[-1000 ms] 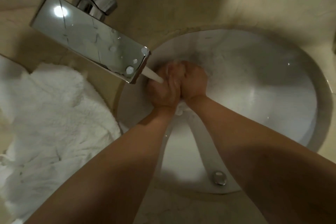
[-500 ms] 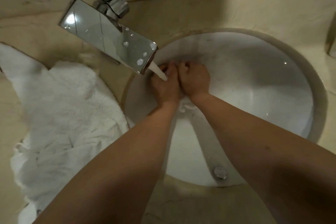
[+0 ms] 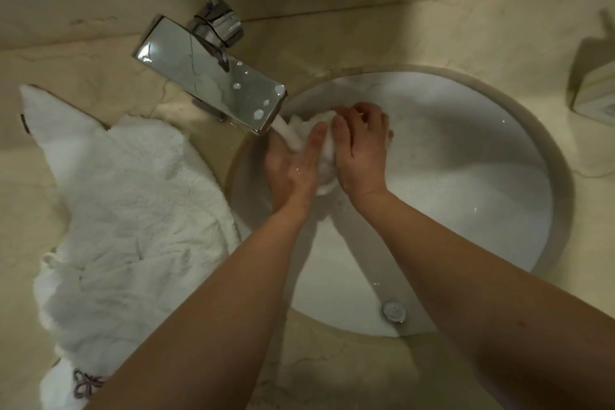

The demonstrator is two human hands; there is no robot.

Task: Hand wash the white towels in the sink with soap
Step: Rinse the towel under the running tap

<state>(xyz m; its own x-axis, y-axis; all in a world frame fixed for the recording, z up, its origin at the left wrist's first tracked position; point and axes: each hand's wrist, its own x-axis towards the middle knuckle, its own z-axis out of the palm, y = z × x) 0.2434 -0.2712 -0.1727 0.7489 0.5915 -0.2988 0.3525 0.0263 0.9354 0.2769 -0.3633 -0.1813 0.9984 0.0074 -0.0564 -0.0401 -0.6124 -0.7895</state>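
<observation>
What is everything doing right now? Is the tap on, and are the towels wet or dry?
Chrome square tap: on, water running out.
Small white bunched towel: under the stream, squeezed between both hands.
Left hand: fingers straight, pressing the towel.
Right hand: fingers curled over the towel.
Big white fluffy towel: crumpled on the counter; wetness unclear.
White round sink: not filled.
Metal drain plug: cannot tell.

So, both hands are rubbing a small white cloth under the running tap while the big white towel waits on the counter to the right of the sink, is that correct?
Not quite: the head view shows the big white towel on the counter left of the sink, not right. The rest holds: the left hand and right hand work the small white cloth under the running tap.
</observation>
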